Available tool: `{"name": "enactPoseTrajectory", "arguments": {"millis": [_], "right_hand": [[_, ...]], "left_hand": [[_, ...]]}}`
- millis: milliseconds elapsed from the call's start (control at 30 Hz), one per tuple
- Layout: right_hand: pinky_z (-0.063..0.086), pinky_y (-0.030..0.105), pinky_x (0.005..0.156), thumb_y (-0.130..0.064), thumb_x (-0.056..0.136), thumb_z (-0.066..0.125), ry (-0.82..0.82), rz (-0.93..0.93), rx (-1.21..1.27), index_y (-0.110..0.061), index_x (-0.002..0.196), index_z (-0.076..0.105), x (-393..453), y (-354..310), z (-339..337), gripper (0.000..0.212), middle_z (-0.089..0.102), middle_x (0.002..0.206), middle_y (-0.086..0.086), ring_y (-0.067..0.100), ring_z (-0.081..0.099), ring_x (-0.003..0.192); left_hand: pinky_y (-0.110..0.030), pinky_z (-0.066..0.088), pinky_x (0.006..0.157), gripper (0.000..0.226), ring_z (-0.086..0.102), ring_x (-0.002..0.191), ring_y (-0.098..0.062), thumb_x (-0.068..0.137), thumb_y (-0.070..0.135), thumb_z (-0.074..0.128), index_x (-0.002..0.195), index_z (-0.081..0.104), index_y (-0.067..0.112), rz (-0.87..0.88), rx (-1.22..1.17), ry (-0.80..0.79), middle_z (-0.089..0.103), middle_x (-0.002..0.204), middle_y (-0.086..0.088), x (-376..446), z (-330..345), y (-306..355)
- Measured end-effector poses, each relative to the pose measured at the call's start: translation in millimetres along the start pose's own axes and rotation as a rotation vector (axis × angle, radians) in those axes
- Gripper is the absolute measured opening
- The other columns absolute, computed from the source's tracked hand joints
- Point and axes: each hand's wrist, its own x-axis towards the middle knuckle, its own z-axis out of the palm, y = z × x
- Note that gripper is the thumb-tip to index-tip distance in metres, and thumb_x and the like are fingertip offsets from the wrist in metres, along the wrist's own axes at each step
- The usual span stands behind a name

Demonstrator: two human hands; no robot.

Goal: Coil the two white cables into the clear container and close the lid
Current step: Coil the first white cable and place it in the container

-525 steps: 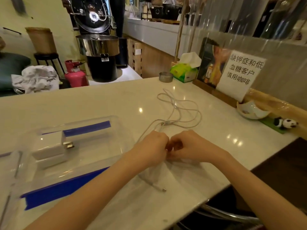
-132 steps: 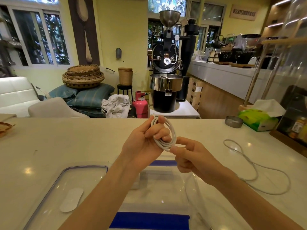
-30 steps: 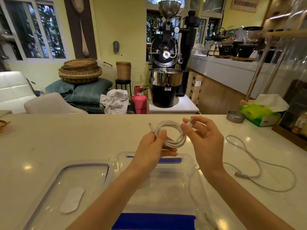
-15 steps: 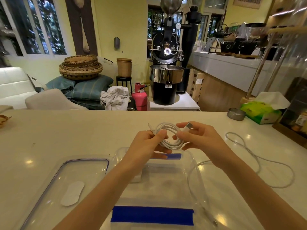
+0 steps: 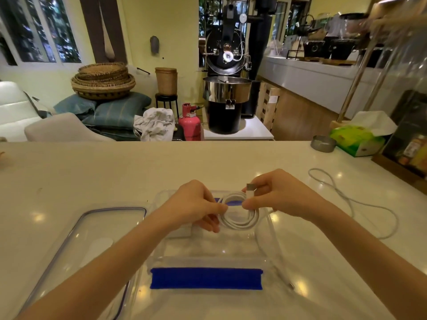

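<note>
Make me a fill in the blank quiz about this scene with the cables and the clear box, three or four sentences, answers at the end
1. Both hands hold the coiled cable over the open clear ____.
2. The second cable lies loose on the counter to the person's ____.
3. The lid lies on the counter to the ____ of the container.
4. The tape strip on the container's near wall is ____.

Missing words: container; right; left; blue
</note>
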Motion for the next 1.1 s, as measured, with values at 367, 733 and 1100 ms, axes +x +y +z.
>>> {"name": "enactPoseTrajectory", "arguments": {"millis": [367, 733, 1100], "right_hand": [[0.034, 0.026, 0.056, -0.036, 0.069, 0.073, 0.026, -0.09, -0.655, -0.015, 0.092, 0.068, 4, -4, 24, 0.032, 0.059, 0.084, 0.003, 0.015, 0.045, 0.082], [0.036, 0.028, 0.064, -0.033, 0.078, 0.065, 0.062, -0.159, -0.71, -0.019, 0.103, 0.059, 1, 0, 29, 0.029, 0.056, 0.09, 0.002, 0.018, 0.048, 0.085], [0.035, 0.028, 0.063, -0.023, 0.081, 0.059, 0.05, -0.208, -0.732, -0.02, 0.102, 0.061, 6, 5, 25, 0.021, 0.064, 0.093, 0.002, 0.02, 0.053, 0.093]], "left_hand": [[-0.018, 0.049, 0.038, 0.026, 0.061, 0.036, -0.012, 0.088, 0.016, 0.055, 0.099, 0.059, -0.007, -0.184, 0.443, -0.238, 0.066, 0.062, -0.013, 17, 18, 10], [-0.021, 0.054, 0.052, 0.027, 0.055, 0.032, -0.011, 0.09, 0.004, 0.044, 0.063, 0.047, 0.006, -0.085, 0.585, -0.121, 0.058, 0.052, -0.01, 29, 32, 2], [-0.041, 0.059, 0.073, 0.028, 0.072, 0.073, -0.034, 0.084, -0.002, 0.055, 0.061, 0.042, 0.009, 0.054, 0.715, -0.022, 0.054, 0.057, -0.009, 22, 34, 6]]}}
